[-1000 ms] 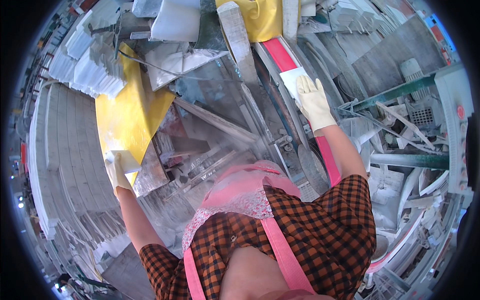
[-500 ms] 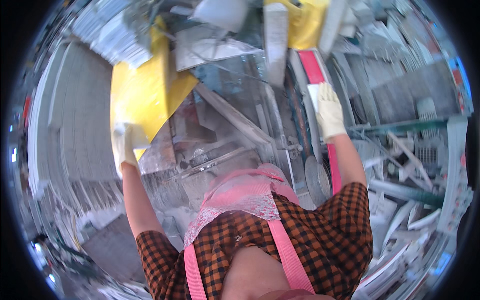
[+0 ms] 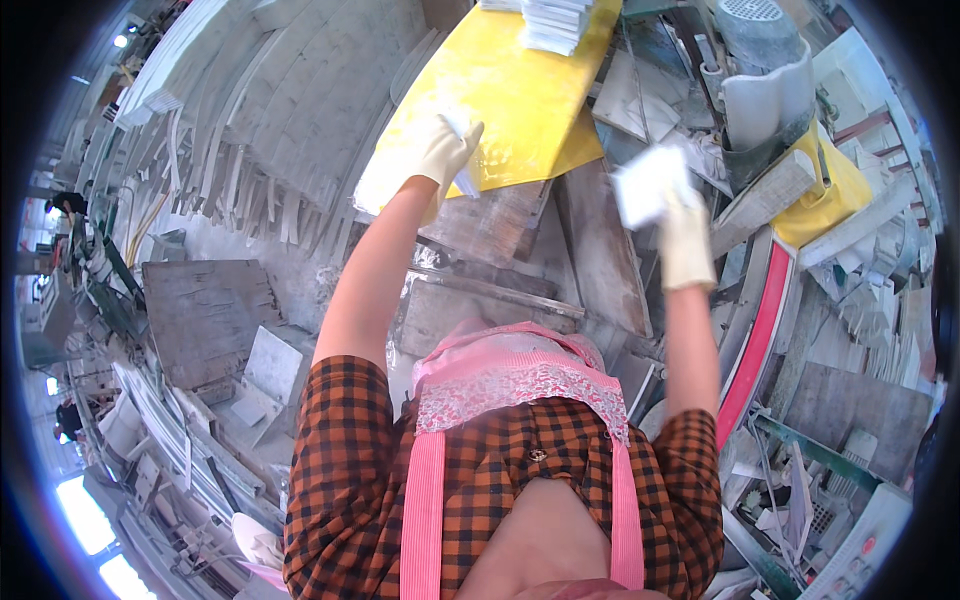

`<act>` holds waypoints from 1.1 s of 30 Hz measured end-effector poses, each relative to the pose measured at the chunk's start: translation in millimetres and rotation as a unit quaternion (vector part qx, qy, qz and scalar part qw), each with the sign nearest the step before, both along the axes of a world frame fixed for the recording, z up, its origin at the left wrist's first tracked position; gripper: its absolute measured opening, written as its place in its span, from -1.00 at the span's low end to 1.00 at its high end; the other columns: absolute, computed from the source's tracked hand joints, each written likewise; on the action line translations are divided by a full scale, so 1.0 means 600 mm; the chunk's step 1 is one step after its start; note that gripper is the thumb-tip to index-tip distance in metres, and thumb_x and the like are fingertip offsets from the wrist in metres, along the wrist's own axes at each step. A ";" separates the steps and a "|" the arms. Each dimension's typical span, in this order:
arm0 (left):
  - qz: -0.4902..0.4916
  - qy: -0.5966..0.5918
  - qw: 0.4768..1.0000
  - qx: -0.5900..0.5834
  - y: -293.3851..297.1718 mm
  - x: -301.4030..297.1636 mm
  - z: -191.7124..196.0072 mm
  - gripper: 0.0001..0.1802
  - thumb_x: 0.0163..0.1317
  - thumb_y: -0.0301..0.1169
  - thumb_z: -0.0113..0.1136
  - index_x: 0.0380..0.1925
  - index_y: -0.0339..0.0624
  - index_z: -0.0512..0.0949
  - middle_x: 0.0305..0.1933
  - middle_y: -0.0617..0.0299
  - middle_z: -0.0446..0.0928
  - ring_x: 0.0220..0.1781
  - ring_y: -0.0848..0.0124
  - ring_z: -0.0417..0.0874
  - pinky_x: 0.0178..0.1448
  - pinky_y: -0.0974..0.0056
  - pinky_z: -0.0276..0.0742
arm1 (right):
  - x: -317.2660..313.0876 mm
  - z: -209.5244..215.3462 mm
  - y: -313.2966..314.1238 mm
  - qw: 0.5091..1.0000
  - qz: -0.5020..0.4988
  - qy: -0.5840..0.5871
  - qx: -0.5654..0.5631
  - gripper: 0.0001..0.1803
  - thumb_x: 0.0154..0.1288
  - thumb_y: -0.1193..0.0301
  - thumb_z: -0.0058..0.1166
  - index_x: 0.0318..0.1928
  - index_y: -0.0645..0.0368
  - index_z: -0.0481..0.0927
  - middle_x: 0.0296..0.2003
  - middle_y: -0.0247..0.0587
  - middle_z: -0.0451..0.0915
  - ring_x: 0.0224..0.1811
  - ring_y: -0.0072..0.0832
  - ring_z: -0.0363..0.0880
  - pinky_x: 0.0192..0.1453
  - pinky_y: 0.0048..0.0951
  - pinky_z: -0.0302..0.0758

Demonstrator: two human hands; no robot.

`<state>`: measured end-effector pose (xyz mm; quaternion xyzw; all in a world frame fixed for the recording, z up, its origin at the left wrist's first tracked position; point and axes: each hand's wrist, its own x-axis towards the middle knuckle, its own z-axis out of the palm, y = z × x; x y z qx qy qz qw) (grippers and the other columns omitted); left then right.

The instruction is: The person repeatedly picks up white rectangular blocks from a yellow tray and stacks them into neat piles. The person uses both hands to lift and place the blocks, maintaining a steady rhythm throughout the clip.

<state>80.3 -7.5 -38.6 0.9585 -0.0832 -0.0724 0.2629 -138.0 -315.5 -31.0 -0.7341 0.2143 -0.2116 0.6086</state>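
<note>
My right hand (image 3: pixel 682 235), in a pale cream rubber glove, grips a white rectangular tile (image 3: pixel 645 187); both are blurred by motion. The tile is held in the air between the yellow sheet (image 3: pixel 500 90) and the red-topped strip (image 3: pixel 755 340). My left hand (image 3: pixel 445 155), gloved alike, is over the near part of the wet yellow sheet. Its fingers close round a thin white tile (image 3: pixel 466 180), mostly hidden by the glove. A stack of white tiles (image 3: pixel 555 25) stands at the sheet's far end.
Large grey slabs (image 3: pixel 310 90) are stacked at the far left. Wooden boards (image 3: pixel 600 240) lie below the yellow sheet. A grey bucket-like vessel (image 3: pixel 765 110) and another yellow sheet (image 3: pixel 825 190) are at the far right. A control box (image 3: pixel 860 545) with buttons is at the lower right.
My view has turned left. My right hand has lifted a white tile off the red-topped strip and brought it toward the yellow sheet. My left hand stays at the sheet with its tile.
</note>
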 end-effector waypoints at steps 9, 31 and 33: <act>0.033 0.083 0.980 -0.178 0.017 -0.022 0.016 -0.40 0.53 -0.08 -0.01 0.32 -0.35 0.37 0.29 -0.07 0.53 0.25 0.25 0.62 0.09 0.09 0.63 | 0.237 -0.045 0.341 0.992 0.098 0.068 -0.038 -0.40 0.33 0.08 0.31 0.24 0.17 0.53 -0.04 -0.12 0.73 -0.01 -0.36 0.71 0.06 -0.30 0.59; 0.041 0.178 0.880 -0.438 0.041 -0.029 0.062 -0.31 0.45 0.15 0.10 0.19 -0.28 0.58 0.13 0.13 0.64 0.21 0.36 0.59 0.33 0.30 0.39 | 0.195 -0.052 0.350 0.936 0.167 0.107 -0.291 -0.19 0.25 0.14 0.38 0.37 0.16 0.27 0.05 0.10 0.68 0.03 0.05 0.70 0.10 -0.10 0.63; 0.055 0.187 0.855 -0.481 0.040 -0.042 0.067 -0.29 0.44 0.17 0.11 0.19 -0.30 0.58 0.14 0.11 0.63 0.22 0.35 0.58 0.34 0.29 0.38 | 0.193 -0.050 0.352 0.937 0.185 0.105 -0.275 -0.18 0.25 0.14 0.37 0.37 0.20 0.26 0.08 0.11 0.67 0.04 0.05 0.70 0.11 -0.11 0.64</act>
